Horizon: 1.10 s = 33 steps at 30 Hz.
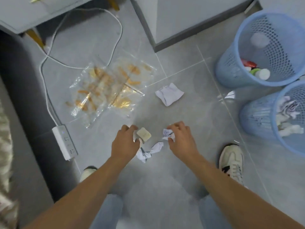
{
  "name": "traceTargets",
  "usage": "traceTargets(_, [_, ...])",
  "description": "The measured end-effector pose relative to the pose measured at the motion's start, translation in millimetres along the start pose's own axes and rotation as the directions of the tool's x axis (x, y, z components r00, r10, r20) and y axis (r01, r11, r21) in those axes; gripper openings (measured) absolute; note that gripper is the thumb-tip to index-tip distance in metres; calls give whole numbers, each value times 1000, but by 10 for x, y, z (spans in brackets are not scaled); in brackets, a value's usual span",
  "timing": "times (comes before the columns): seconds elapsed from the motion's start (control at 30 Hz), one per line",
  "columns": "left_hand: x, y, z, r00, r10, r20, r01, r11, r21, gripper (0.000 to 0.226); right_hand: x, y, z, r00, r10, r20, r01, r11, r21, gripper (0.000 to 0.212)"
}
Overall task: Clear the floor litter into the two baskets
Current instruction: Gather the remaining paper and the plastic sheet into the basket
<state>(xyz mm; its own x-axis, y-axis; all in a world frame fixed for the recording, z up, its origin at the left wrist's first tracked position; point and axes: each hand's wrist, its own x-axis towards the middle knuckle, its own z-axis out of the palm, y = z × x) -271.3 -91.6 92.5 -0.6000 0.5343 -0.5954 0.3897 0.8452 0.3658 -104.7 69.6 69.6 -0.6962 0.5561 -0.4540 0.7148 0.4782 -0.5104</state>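
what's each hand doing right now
Left hand: closed on a small beige packet.
Right hand: closed on a crumpled paper.

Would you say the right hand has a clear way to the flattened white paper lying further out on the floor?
Probably yes: bare tile lies between the right hand and the flattened white paper, though the hand already holds a crumpled paper.

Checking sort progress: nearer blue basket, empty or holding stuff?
Holding stuff: the nearer blue basket has crumpled white paper piled inside, seen through its open top.
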Motion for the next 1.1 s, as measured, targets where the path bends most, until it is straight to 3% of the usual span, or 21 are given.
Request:
traceTargets(0.17, [10, -409, 656, 986, -156, 66, 156, 988, 7, 65, 53, 215, 577, 993, -11, 117, 30, 986, -163, 61])
traceTargets(0.27, [-2, -526, 992, 984, -141, 108, 144, 989, -16, 95, 111, 318, 758, 993, -52, 104, 72, 977, -200, 61])
traceTargets(0.33, [15, -563, 1176, 986, -128, 110, 128, 992, 6, 103, 139, 393, 832, 994, -87, 70, 100, 972, -214, 57])
traceTargets(0.5, [72, -562, 1422, 996, -16, -83, 9, 996, -94, 57, 223, 568, 945, 997, -80, -1, 78, 970, -232, 46])
traceTargets(0.63, [51, -578, 1389, 987, -49, -155, 11, 970, -242, 19, 243, 693, 930, 989, -124, -81, 110, 981, -160, 23])
traceTargets(0.83, [-88, -183, 896, 981, 12, -193, -74, 945, -317, 10, 94, 538, 441, 979, -102, -176, 98, 995, -33, 15])
traceTargets(1.1, [-229, 1703, 72, 927, 311, -208, -357, 903, -240, 8, -251, 373, -1039, 892, 71, -446, 32, 975, 221, 9])
